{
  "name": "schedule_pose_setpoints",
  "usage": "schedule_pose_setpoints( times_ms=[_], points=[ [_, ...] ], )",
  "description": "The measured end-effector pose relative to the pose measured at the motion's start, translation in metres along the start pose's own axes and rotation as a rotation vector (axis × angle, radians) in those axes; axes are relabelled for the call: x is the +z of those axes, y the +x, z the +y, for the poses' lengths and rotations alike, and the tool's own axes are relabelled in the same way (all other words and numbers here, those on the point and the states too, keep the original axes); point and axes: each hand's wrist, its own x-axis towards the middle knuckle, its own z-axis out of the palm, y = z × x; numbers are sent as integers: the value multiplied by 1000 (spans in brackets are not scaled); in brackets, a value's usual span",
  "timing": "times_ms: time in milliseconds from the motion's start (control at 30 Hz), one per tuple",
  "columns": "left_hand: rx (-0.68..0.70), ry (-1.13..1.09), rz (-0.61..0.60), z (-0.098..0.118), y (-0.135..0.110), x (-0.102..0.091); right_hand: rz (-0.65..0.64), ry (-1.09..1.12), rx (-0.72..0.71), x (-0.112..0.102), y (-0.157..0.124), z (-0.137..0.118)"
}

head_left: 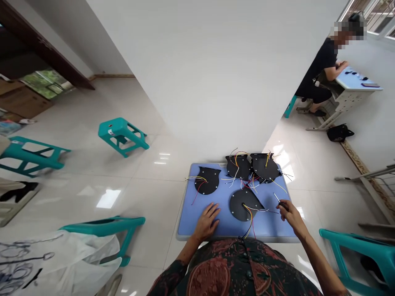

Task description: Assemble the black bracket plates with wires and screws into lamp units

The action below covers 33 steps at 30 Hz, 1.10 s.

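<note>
Left hand [207,222] flat on blue table [188,218], right hand [288,214] pinching apparent screwdriver [277,198]

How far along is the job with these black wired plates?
Done, it seems: the black plates on the blue table have coloured wires fitted. In hand: the right hand holds a small screwdriver beside the front plate. Left: loose wire ends trail, unfinished by the look of them; how much remains is unclear.

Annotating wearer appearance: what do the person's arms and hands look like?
The bare left hand and bare right hand wear no gloves. Both forearms show bare above the wrists. A dark patterned fabric sleeve with rust-red motifs covers the left arm further up.
</note>
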Motion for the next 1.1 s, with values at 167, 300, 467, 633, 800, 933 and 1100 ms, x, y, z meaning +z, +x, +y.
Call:
schedule_pose_setpoints(
  times_ms=[167, 300, 467, 633, 800, 933, 1100],
  points=[
    [-148, -161, 113, 17, 45, 0, -185, 182, -143, 28, -28, -75],
    [-155, -278, 135, 41, 89, -2, -196, -162, -176, 57, -31, -97],
    [-41, -394, 78, 68, 129, 15, -31, -521, -106, 58, -36, -64],
    [81, -435, -102, 89, 162, 49, 41, -567, -72, 54, -51, -41],
    [104, -398, -165, 98, 167, 68, 58, -586, -65, 56, -53, -39],
    [135, -361, -167, 97, 161, 70, 53, -601, -67, 58, -50, -39],
    [155, -340, -157, 95, 160, 73, 19, -649, -68, 61, -49, -39]
  ],
)
